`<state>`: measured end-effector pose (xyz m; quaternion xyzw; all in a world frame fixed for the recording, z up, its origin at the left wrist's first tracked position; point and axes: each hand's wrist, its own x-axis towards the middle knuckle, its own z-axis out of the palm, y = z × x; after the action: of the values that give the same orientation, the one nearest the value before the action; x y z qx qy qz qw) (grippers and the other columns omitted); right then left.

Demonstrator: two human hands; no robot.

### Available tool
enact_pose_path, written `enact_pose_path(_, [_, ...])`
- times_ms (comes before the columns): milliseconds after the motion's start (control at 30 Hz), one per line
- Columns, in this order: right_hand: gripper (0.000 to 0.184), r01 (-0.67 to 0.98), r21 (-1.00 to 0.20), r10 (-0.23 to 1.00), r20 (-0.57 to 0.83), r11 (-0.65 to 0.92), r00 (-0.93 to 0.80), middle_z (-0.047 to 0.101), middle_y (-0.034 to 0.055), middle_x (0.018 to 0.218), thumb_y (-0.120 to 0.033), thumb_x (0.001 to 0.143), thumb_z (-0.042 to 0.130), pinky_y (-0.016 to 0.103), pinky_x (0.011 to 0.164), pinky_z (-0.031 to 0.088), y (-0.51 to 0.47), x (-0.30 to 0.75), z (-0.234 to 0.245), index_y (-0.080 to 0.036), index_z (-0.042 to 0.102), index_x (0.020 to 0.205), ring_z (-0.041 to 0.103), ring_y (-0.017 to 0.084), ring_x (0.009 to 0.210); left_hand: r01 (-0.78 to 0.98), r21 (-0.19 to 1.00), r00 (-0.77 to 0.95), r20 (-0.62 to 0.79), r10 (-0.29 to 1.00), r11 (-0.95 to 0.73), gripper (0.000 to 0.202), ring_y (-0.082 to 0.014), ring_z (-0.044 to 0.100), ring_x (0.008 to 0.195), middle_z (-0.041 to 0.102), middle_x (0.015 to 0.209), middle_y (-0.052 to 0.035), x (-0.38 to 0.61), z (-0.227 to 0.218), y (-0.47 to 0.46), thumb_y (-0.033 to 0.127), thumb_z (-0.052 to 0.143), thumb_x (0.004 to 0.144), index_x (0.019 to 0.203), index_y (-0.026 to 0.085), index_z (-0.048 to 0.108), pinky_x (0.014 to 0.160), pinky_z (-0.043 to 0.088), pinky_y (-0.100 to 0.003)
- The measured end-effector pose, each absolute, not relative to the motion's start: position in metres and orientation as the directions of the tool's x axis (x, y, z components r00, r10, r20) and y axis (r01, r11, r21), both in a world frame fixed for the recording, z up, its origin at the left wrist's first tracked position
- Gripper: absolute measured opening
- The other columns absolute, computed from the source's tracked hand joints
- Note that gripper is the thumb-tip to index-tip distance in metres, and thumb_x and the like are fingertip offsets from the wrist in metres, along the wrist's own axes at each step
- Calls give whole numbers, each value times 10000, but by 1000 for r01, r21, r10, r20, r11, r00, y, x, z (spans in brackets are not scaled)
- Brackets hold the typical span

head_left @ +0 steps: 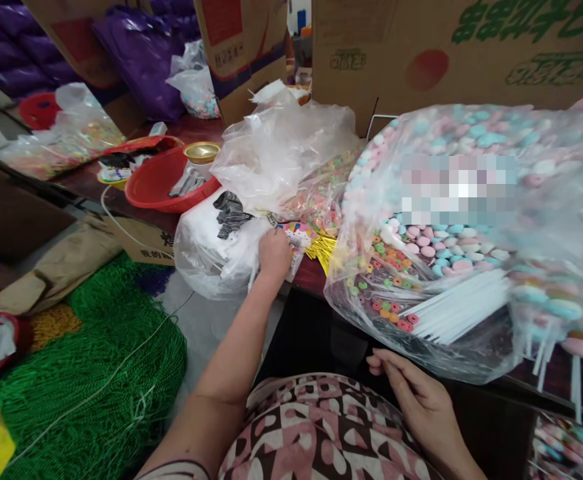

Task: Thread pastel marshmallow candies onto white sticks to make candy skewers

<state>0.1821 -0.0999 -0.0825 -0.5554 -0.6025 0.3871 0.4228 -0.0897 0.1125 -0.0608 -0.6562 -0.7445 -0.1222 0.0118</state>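
My left hand [275, 255] is stretched forward over a clear bag of white items [201, 250], fingers closed. Its fingertips are turned away, so I cannot make out what they hold. Close to them lie a small colourful printed packet [299, 235], gold twist ties [322, 250] and a striped black-and-grey bundle [231, 215]. My right hand [416, 393] hangs near my lap, fingers curled together with nothing visible in them. Above it spreads a big clear bag with pink, blue and white candies [454, 248], fruit-coloured rings [391, 263] and white sticks [459, 307].
A red basket [144, 183] carries a gold-rimmed bowl [201, 153]. Cardboard boxes [361, 80] stand along the back. Candy pops on sticks [579, 350] sit at the right edge. Green cord [116, 353] is heaped at lower left, beside a purple bag [159, 277].
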Motion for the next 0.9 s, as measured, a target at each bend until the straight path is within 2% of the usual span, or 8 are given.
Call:
enact_pose_path(100, [235, 315, -947, 997, 60, 70, -42, 795, 49, 842, -358, 899, 610, 276, 733, 637, -99, 178, -80, -237, 756, 1038, 765, 189, 731, 975, 184, -161, 202, 966, 124, 227, -288, 588, 1017, 653, 1013, -176, -89, -62, 114, 203, 453, 932, 989, 95, 644, 852, 414, -378])
enact_pose_path(300, [267, 310, -951, 1000, 9, 16, -26, 793, 64, 835, -412, 888, 616, 295, 718, 642, -102, 178, -79, -231, 765, 1015, 763, 203, 724, 974, 210, -144, 263, 954, 89, 354, -322, 539, 1094, 620, 1137, -190, -89, -67, 108, 392, 563, 895, 1098, 108, 622, 916, 402, -415])
enact_pose_path(433, [286, 300, -954, 1000, -23, -19, -9, 794, 69, 839, -433, 881, 620, 297, 708, 641, -101, 178, -82, -228, 766, 1017, 765, 211, 732, 980, 183, -114, 227, 967, 73, 230, -307, 553, 1077, 630, 1103, -176, -92, -64, 113, 273, 504, 923, 1042, 133, 643, 900, 405, -399])
enact_pose_path(533, [296, 290, -957, 999, -33, -29, -10, 794, 72, 838, -447, 873, 626, 299, 703, 641, -100, 177, -82, -228, 770, 1013, 765, 214, 726, 979, 189, -117, 236, 965, 73, 271, -293, 569, 1048, 637, 1074, -173, -92, -61, 114, 227, 406, 957, 1013, 143, 657, 885, 410, -392])
enact_pose_path(633, [304, 291, -956, 999, -36, -30, -15, 793, 76, 834, -456, 869, 628, 299, 692, 642, -100, 177, -81, -224, 772, 1002, 763, 214, 713, 975, 203, -140, 267, 954, 86, 356, -307, 560, 1066, 633, 1094, -178, -87, -60, 107, 347, 373, 980, 1048, 136, 652, 887, 410, -402])
enact_pose_path(733, [316, 304, -952, 999, -48, -42, -15, 792, 81, 829, -463, 866, 629, 305, 706, 641, -100, 177, -80, -217, 772, 1002, 763, 215, 718, 979, 185, -136, 254, 958, 90, 383, -337, 540, 1087, 622, 1134, -170, -79, -60, 98, 471, 497, 919, 1074, 152, 640, 869, 412, -421])
enact_pose_path(800, [321, 308, -950, 998, -60, -53, -14, 792, 86, 831, -468, 866, 629, 307, 715, 639, -100, 177, -80, -214, 773, 1000, 763, 217, 730, 982, 170, -125, 222, 967, 88, 311, -334, 537, 1087, 620, 1139, -161, -77, -60, 96, 419, 547, 901, 1054, 165, 640, 859, 412, -422])
enact_pose_path(900, [330, 304, -951, 998, -68, -63, -8, 791, 89, 836, -478, 863, 631, 303, 706, 639, -99, 175, -82, -215, 772, 1004, 763, 220, 741, 979, 186, -119, 198, 973, 81, 189, -297, 547, 1081, 630, 1107, -149, -79, -60, 101, 263, 498, 925, 1007, 175, 644, 874, 408, -409])
